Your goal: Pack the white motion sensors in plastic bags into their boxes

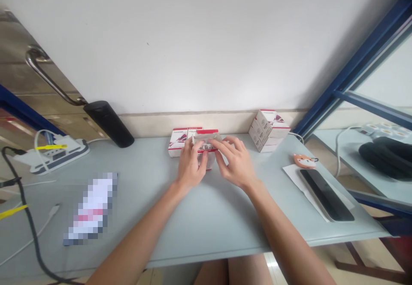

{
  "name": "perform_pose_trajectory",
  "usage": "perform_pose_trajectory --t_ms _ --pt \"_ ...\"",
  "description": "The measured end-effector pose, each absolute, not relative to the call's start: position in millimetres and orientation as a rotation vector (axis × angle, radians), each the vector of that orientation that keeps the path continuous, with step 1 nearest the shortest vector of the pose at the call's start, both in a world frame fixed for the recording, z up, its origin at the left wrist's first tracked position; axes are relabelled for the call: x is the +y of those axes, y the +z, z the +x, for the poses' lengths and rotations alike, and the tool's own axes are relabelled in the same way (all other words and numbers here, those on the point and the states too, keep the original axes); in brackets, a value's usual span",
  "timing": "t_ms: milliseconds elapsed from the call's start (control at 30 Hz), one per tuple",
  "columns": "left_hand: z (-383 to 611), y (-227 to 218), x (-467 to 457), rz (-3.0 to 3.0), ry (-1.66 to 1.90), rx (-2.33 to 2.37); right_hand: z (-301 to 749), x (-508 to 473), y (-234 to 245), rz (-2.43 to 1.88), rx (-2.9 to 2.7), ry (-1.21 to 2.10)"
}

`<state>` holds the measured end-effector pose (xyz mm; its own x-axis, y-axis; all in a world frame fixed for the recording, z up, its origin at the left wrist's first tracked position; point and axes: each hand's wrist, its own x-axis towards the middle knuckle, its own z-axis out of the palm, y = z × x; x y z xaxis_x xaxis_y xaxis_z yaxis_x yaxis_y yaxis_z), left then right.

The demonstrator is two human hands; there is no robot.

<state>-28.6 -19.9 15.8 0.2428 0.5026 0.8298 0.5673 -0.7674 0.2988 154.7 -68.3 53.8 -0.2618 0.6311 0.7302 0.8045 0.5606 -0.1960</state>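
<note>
A small red-and-white cardboard box (210, 160) stands between my hands on the table, its top flaps raised. Small pale items show in its opening, too small to name. My left hand (190, 165) is closed around the left side of this box, with the thumb on the near face. On the other side, my right hand (237, 161) grips the right edge, and its index finger reaches to the opening. Just behind my left hand lie more red-and-white boxes (178, 142), partly covered by my fingers. A stack of similar boxes (268, 131) stands to the right, near the wall.
A black cylinder (109, 124) stands by the wall at left, beside a white power strip (61, 154) with cables. A blurred-out flat item (92, 207) lies at front left. At right are a phone (326, 195) on white paper and an orange fox-like trinket (304, 161).
</note>
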Motion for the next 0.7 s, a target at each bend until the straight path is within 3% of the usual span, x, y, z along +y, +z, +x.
perform_pose_trajectory --t_ms 233,500,700 --pt "-32.4 12.6 -17.6 -2.452 -1.587 -1.122 144.1 -63.8 45.3 -1.082 -1.742 -0.141" --pt "-20.2 -10.8 -16.3 -2.306 -2.189 -0.993 144.5 -57.8 37.2 -1.009 -1.578 0.321" --pt "-18.9 -3.4 -27.3 -2.501 -2.086 -1.019 151.4 -57.8 38.8 -0.985 -1.461 0.439"
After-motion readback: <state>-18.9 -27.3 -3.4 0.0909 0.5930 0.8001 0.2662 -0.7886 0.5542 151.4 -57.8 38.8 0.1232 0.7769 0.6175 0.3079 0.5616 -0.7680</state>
